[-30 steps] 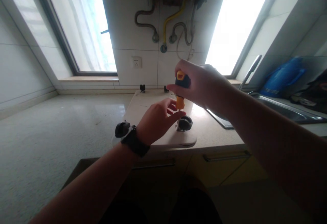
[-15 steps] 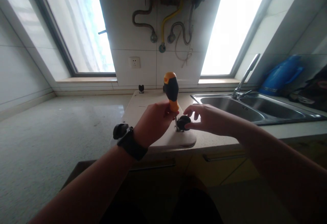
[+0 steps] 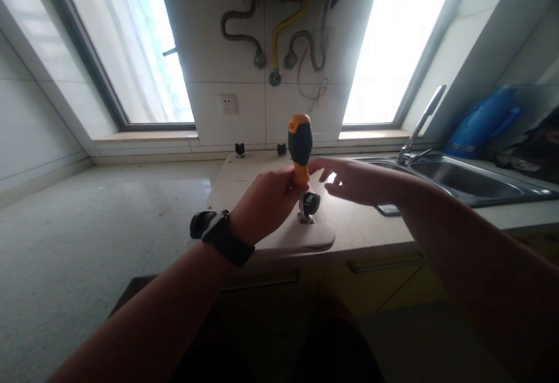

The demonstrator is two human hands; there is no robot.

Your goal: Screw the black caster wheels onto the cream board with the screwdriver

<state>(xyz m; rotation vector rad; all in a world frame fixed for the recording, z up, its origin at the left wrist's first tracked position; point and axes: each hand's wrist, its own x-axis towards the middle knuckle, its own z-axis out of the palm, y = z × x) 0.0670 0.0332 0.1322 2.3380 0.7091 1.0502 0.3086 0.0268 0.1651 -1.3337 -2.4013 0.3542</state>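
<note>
Left hand [image 3: 266, 202], a dark watch [image 3: 227, 237] on its wrist, pinches the lower, orange end of a screwdriver [image 3: 299, 147] that stands upright, tip down at a caster [image 3: 309, 205] fixed to a pale board [image 3: 244, 182]. Right hand [image 3: 356, 179] hovers just beside the handle with fingers spread, holding nothing. No writing shows on the handle. Three more casters sit at the board's other corners, one [image 3: 200, 223] beside the watch. Board lies on the counter [image 3: 87, 220], with a sink [image 3: 463, 176] and tap [image 3: 419, 130] to the right, a socket [image 3: 229, 104] on the tiled wall and a blue bag [image 3: 480, 124] far right.
</note>
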